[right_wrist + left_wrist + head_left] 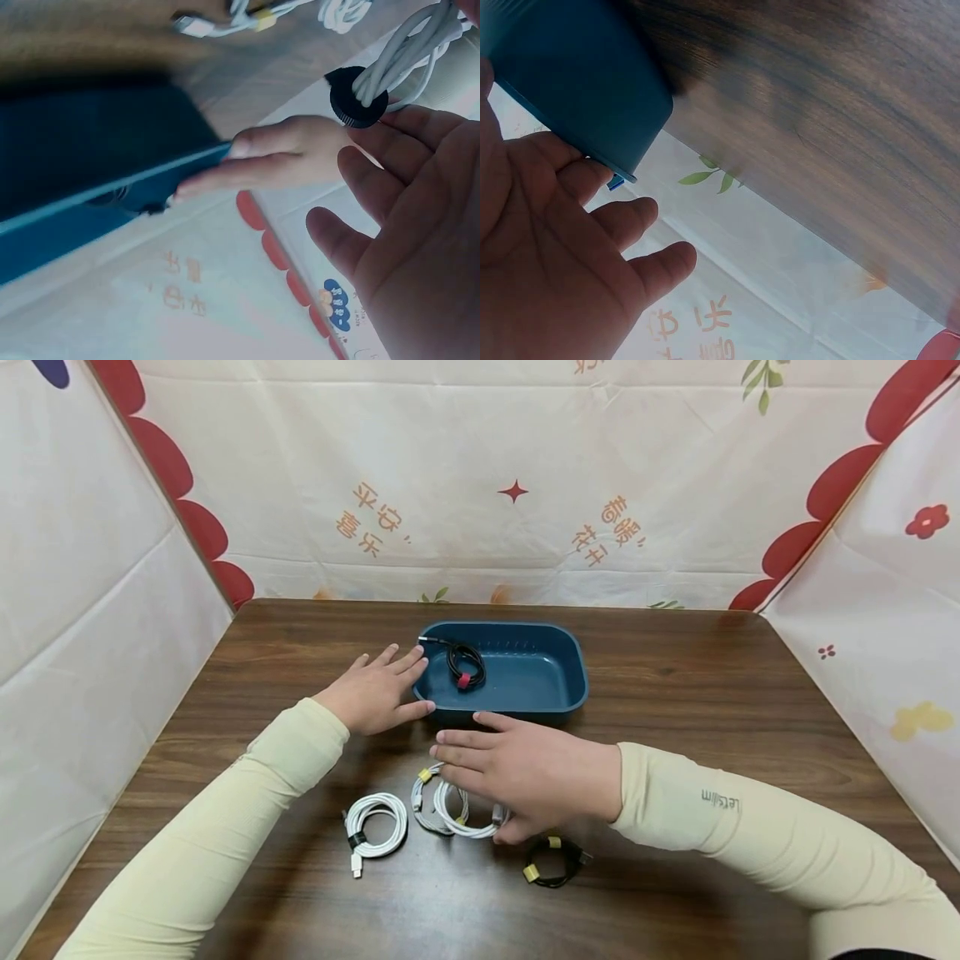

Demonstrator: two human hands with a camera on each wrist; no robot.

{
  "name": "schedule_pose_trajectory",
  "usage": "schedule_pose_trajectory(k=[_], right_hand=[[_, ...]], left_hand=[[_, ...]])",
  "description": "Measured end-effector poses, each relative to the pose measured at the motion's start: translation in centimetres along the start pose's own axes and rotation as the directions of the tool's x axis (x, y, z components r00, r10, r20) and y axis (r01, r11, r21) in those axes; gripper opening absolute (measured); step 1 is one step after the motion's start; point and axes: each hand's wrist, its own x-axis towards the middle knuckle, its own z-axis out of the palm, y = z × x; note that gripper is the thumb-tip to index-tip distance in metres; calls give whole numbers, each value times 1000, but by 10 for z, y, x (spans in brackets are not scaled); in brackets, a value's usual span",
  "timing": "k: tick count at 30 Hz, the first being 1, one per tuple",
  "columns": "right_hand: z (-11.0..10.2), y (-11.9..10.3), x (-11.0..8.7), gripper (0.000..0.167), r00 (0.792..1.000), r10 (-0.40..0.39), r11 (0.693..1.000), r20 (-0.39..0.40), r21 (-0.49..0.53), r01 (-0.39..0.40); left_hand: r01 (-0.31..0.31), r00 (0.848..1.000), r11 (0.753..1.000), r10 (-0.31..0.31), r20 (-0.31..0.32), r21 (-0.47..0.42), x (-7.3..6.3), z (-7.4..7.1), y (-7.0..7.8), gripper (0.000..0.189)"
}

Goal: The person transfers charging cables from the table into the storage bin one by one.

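A blue plastic basin [517, 706] stands at the table's middle, with a coiled black cable [480, 672] with a red tie inside at the left. My left hand [375, 693] rests at the basin's left rim, its fingers extended and spread. In front of the basin, my right hand [536, 772] holds a coiled white cable [409, 52] between thumb and forefinger. A black strap [356, 97] binds that coil, and the other fingers stretch forward. In the head view the held coil partly covers a light grey cable [417, 793] with yellow ties.
On the table [675, 677], another coiled white cable [401, 827] with a black tie lies at the left front. A small black cable [551, 883] with yellow ties is near the right hand. Printed cloth [480, 427] walls the table's back and sides.
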Motion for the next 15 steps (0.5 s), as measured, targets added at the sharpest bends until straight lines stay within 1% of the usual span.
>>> schedule_pose_trajectory(k=[3,9,15], right_hand=[[-1,6,-1,89,1000,15,1000,18,-9,-15],[0,20,0,91,997,60,997,53,54,-63],[3,37,1,91,992,104,992,78,68,-110]], left_hand=[[0,1000,1000,0,-4,1,0,1,0,79],[-2,1000,1000,2,-9,5,0,1,0,79],[-12,1000,1000,12,-13,12,1,2,-1,81]])
